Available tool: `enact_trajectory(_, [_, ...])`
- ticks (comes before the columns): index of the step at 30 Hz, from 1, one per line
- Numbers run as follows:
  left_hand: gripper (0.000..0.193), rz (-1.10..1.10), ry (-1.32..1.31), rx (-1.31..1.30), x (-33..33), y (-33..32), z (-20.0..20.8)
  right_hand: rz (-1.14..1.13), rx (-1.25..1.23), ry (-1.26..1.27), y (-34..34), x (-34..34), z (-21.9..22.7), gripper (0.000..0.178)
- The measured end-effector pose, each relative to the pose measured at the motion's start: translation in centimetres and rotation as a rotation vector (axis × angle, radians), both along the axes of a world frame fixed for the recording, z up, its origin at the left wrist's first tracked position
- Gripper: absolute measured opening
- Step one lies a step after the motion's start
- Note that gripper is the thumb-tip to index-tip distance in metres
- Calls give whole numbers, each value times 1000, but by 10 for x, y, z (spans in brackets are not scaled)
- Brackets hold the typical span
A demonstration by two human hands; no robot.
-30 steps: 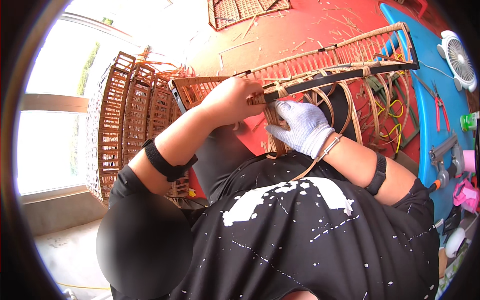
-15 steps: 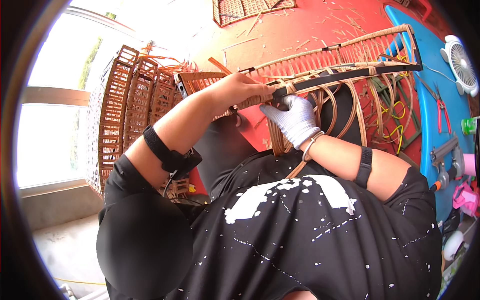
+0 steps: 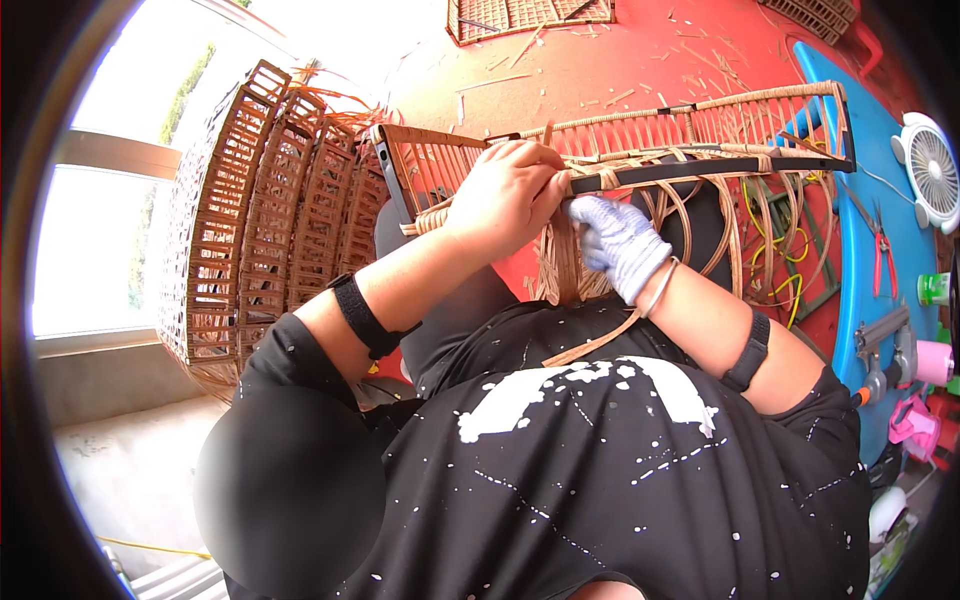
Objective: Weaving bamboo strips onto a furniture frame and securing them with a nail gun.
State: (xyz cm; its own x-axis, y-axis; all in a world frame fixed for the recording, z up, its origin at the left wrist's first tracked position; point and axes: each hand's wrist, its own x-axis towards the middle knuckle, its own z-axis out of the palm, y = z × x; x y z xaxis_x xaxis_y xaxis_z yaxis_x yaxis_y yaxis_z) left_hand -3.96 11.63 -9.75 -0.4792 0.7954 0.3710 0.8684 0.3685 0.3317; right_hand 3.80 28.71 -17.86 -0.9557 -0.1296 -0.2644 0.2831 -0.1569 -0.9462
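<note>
A long woven rattan frame (image 3: 640,133) with black metal edges lies across my lap. My bare left hand (image 3: 508,195) is closed over its near edge, left of the middle, thumb and fingers pressed against the wrapped bar. Just right of it, my right hand (image 3: 622,245), in a light grey glove, has its fingers curled around rattan strips (image 3: 565,260) below the bar. Several strips hang down between my hands. Other loops of rattan dangle from the same edge further right. The palm side of both hands is hidden.
Stacked woven baskets (image 3: 255,210) stand at the left by the window. A blue table (image 3: 845,240) at the right bears a fan (image 3: 930,170), red-handled pliers (image 3: 883,262) and a grey power tool (image 3: 885,335). Rattan scraps and another woven panel (image 3: 530,18) lie on the red floor.
My left hand has shifted right and down along the bar, its fingers now wrapped over it. The gloved right hand has moved right and curled closed. The frame's left end has swung into fuller view.
</note>
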Motion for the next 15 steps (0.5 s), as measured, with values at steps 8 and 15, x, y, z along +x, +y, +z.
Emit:
enact_trajectory(8, [15, 3, 130, 20, 2, -4, -8, -38, 715, 993, 15, 13, 30, 28])
enact_trajectory(15, [16, 93, 63, -22, 8, -8, -11, -202, -96, -107, 16, 24, 53, 31])
